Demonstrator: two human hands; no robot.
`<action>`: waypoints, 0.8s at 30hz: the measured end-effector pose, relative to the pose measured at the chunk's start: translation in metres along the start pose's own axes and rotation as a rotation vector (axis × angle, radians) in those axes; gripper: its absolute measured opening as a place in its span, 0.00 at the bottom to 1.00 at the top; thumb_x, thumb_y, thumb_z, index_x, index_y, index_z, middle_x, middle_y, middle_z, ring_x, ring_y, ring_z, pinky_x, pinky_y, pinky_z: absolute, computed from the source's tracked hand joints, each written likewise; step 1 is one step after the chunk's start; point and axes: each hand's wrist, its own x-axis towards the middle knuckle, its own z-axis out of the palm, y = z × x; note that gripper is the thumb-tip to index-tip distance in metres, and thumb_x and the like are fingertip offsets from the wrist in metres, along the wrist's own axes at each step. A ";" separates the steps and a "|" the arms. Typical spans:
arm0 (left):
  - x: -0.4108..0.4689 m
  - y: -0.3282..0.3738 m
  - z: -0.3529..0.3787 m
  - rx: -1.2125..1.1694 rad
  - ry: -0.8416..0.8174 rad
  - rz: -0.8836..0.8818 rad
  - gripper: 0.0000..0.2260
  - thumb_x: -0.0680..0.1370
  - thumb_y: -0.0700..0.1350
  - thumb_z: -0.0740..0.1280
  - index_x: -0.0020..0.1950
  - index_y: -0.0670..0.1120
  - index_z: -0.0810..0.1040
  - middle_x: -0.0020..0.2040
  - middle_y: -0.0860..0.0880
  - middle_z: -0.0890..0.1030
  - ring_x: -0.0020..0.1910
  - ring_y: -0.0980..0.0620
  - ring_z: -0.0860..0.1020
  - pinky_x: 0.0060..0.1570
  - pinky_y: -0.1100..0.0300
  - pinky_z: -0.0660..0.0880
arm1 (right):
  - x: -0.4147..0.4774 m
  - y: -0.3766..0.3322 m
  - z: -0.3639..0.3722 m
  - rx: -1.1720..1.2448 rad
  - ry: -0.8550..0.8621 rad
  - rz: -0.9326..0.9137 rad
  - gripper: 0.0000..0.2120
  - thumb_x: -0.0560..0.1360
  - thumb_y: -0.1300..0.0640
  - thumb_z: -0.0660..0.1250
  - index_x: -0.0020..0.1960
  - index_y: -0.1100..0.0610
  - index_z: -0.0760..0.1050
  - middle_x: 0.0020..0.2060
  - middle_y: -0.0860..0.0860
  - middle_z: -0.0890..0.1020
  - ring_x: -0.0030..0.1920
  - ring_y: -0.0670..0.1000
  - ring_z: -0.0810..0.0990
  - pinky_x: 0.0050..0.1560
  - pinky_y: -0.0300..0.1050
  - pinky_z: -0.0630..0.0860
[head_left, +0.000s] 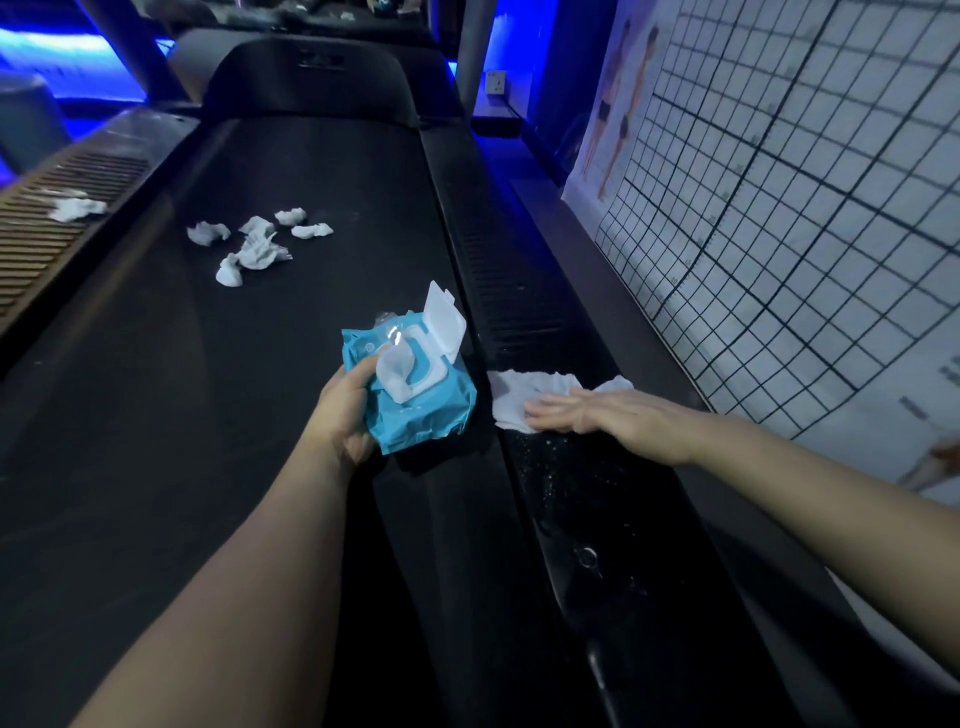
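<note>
The widest thing under me is the black treadmill belt (234, 415), running away from me to the dark motor hood (311, 78) at its far end. To my right a white grid poster (805, 208) with printed body figures covers the wall. Between the belt and that wall runs the right side rail (571, 493), black and glossy, dotted with pale specks just below my wrist. The left side rail (62, 218), ribbed, lies across the belt from it. My left hand (345, 410) grips a blue wipe pack (415, 400) above the belt's right edge, thumb on its top face, the other fingers curled beneath it out of sight. My right hand (597, 415) lies flat, fingers straight and together, pressing a spread white wipe (524, 389) onto the right side rail, just beside the pack. Farther up the belt a cluster of crumpled wipes (254, 249) lies scattered, well apart from my hands, and one more crumpled wipe (78, 208) sits on the left rail. The pack's white lid (444, 319) stands flipped open, a sheet poking from the opening below it.
</note>
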 end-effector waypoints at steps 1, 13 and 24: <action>-0.001 0.000 0.000 0.005 0.006 0.003 0.19 0.82 0.43 0.71 0.73 0.41 0.78 0.63 0.36 0.85 0.57 0.37 0.86 0.44 0.42 0.85 | -0.004 0.000 0.001 -0.010 -0.020 0.002 0.25 0.77 0.45 0.48 0.70 0.34 0.72 0.72 0.28 0.65 0.76 0.32 0.53 0.80 0.43 0.48; 0.001 0.001 0.002 0.031 0.016 0.007 0.20 0.81 0.43 0.72 0.72 0.41 0.78 0.62 0.37 0.85 0.53 0.39 0.87 0.41 0.45 0.85 | 0.017 0.001 0.006 -0.378 0.014 -0.095 0.23 0.83 0.35 0.49 0.77 0.34 0.61 0.77 0.32 0.57 0.79 0.38 0.51 0.81 0.55 0.51; 0.003 -0.001 0.002 0.074 0.028 0.082 0.22 0.81 0.42 0.73 0.74 0.40 0.76 0.64 0.36 0.84 0.57 0.38 0.86 0.44 0.45 0.85 | 0.007 -0.013 0.017 -0.361 0.008 -0.005 0.24 0.87 0.51 0.45 0.82 0.43 0.45 0.78 0.34 0.43 0.61 0.17 0.31 0.56 0.21 0.22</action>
